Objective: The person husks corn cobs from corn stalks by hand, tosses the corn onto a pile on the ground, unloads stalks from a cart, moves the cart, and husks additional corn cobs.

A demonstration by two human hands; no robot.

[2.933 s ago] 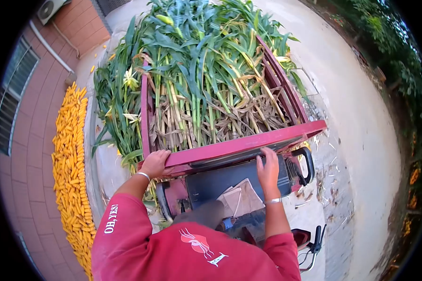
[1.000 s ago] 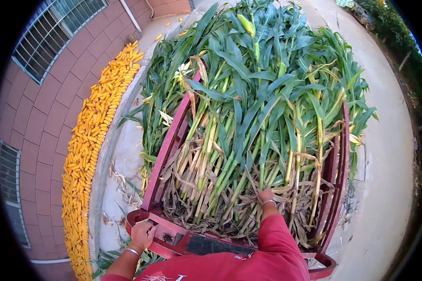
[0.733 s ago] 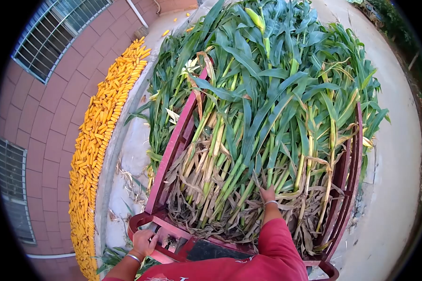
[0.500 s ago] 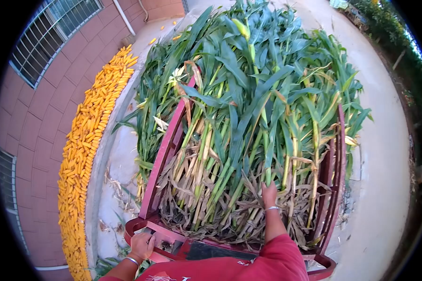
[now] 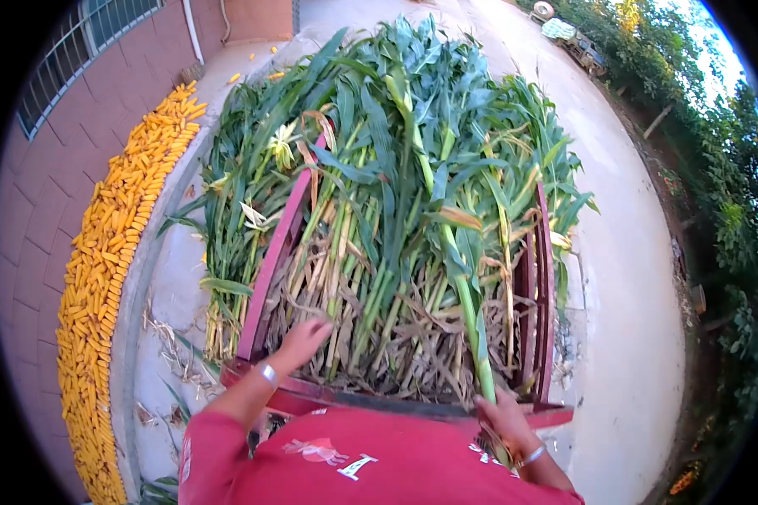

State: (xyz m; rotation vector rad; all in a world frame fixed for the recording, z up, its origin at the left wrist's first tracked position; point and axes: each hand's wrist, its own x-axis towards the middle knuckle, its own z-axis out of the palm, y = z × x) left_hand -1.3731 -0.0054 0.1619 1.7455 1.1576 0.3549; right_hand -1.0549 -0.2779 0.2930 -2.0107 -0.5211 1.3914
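Observation:
A long green corn stalk (image 5: 466,311) is gripped near its thick lower end by my right hand (image 5: 504,414), close to the front right of the red cart. Its upper part leans back and left across the heap of corn stalks (image 5: 345,252), and a husked ear (image 5: 456,218) juts from it. Over the dry, brown-leaved bases at the front left of the heap, my left hand (image 5: 306,341) reaches in with its fingers loosely stretched and nothing visible in them. Whether its fingertips touch the stalks I cannot tell.
Red side rails (image 5: 265,282) flank the stalks, with a low front bar (image 5: 379,402) before my body. Yellow corn cobs (image 5: 114,252) lie in a long pile against the brick wall (image 5: 50,219). Concrete ground (image 5: 623,337) runs along the right, bordered by bushes (image 5: 724,168).
My right hand has drawn the stalk down toward me and to the right. My left hand has left the red front frame and moved forward over the stalk bases. The view has shifted.

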